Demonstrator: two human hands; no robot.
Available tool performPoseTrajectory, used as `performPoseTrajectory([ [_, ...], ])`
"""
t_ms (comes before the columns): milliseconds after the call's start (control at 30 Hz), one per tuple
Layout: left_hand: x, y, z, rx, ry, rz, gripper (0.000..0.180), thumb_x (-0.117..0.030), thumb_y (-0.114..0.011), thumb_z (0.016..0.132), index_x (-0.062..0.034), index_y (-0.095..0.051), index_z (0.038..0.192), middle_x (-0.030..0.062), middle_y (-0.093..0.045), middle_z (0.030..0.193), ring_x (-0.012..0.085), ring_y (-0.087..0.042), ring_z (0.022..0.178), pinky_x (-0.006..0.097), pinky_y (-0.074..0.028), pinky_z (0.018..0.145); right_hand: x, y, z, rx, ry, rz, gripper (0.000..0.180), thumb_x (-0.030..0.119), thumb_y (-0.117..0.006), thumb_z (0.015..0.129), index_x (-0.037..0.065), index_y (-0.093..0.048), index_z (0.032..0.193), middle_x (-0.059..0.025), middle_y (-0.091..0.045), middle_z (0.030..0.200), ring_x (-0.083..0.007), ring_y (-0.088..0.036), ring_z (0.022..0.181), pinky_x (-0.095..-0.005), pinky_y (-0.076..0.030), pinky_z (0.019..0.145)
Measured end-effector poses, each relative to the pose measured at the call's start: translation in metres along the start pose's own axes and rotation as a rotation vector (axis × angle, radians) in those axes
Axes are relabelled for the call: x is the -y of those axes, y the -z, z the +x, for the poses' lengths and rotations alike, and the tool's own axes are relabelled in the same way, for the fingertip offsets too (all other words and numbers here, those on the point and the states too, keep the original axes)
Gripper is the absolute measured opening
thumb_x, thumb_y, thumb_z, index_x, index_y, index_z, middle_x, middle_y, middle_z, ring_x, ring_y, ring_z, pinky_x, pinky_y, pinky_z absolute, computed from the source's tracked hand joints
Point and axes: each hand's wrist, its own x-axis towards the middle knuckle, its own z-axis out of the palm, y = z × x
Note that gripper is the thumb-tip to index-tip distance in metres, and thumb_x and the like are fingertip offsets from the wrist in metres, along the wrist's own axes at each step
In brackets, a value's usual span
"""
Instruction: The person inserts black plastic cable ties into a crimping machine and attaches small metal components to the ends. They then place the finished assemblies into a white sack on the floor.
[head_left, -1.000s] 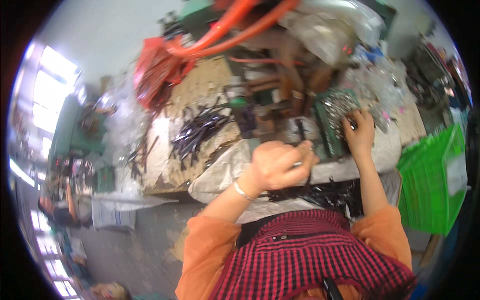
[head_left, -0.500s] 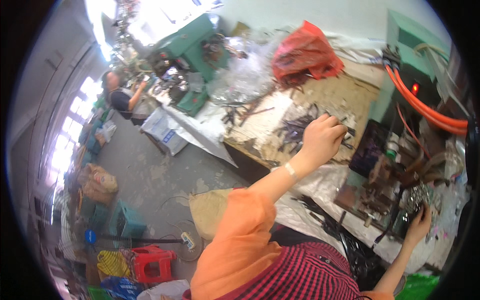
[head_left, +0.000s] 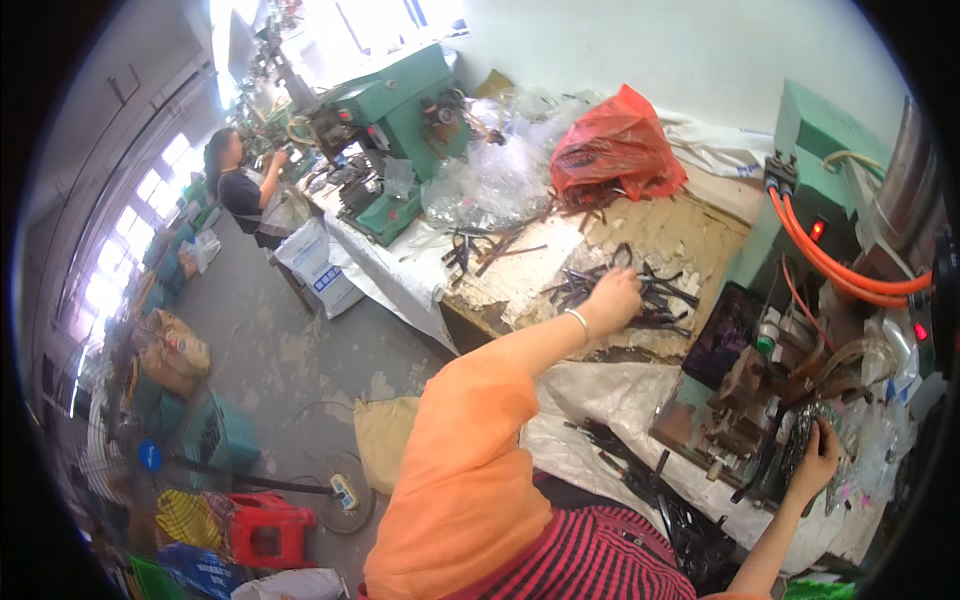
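Note:
My left hand (head_left: 612,300) reaches onto a loose pile of dark, narrow strips (head_left: 665,298) on the worn wooden bench. Its fingers curl down and close among the strips; the tips are hidden, so what they grip does not show. At the right, my right hand (head_left: 818,458) is by a heap of small shiny metal pieces (head_left: 822,415) next to a bench machine (head_left: 745,385). Its fingers are bent and drawn together, and anything between them is too small to make out. More black strips (head_left: 690,520) lie near my lap.
A red plastic bag (head_left: 617,150) and clear plastic bags (head_left: 490,185) stand on the far bench, near a green machine (head_left: 400,95). Orange hoses (head_left: 830,265) arch over the right machine. At the left are a red stool (head_left: 265,530), a teal crate (head_left: 220,440) and a seated co-worker (head_left: 240,190).
My left hand has come lower, into the strip pile, from just above it. My right hand stays by the metal pieces, its fingers shifted slightly. The whole view has tilted a little.

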Motion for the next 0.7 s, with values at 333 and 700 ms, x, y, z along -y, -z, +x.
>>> performPoseTrajectory([
  [333, -0.075, 0.072, -0.032, -0.579, 0.701, -1.380, 0.014, -0.013, -0.065, 0.100, -0.0007, -0.072, 0.101, 0.0005, -0.070, 0.086, 0.0051, -0.058, 0.074, 0.022, -0.045, 0.064, 0.034, 0.044, -0.060, -0.091, -0.148, 0.129, 0.024, 0.002, -0.068, 0.092, -0.002, -0.069, 0.116, -0.0091, -0.072, 0.112, -0.0166, -0.066, 0.102, -0.0286, -0.050, 0.092],
  [700, -0.128, 0.073, -0.017, -0.572, 0.710, -1.414, 0.013, -0.013, -0.067, 0.099, 0.0003, -0.068, 0.098, 0.0059, -0.073, 0.090, 0.0066, -0.062, 0.076, 0.020, -0.047, 0.064, 0.122, -0.048, -0.033, -0.089, -0.024, 0.596, 0.036, -0.002, -0.070, 0.086, -0.005, -0.059, 0.120, -0.0092, -0.070, 0.100, -0.0140, -0.067, 0.095, -0.0267, -0.051, 0.085],
])
